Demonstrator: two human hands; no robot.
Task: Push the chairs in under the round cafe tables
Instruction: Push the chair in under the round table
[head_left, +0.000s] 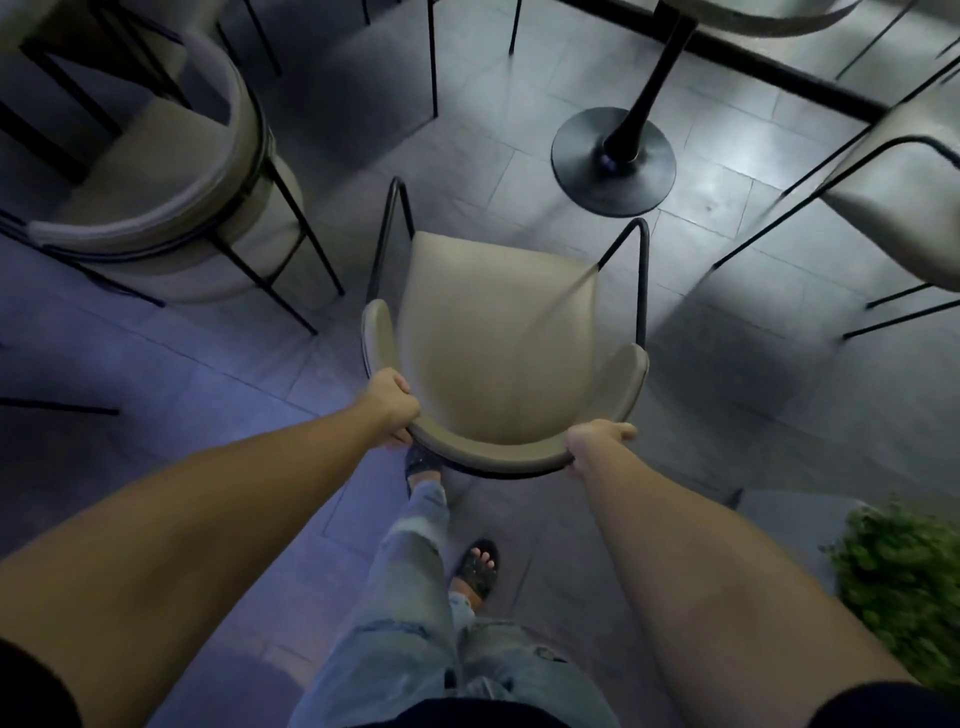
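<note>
Grey tile floor (218, 364); both hands clasp chair (498, 332) backrest.

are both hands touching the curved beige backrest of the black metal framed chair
Touching. The head view shows the left hand and right hand each wrapped over the curved beige backrest.

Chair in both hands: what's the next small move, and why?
Probably push the chair forward and slightly right, toward the table's round base. The left hand and right hand already grip the curved backrest, and the seat sits short of the base with bare floor between them.
</note>
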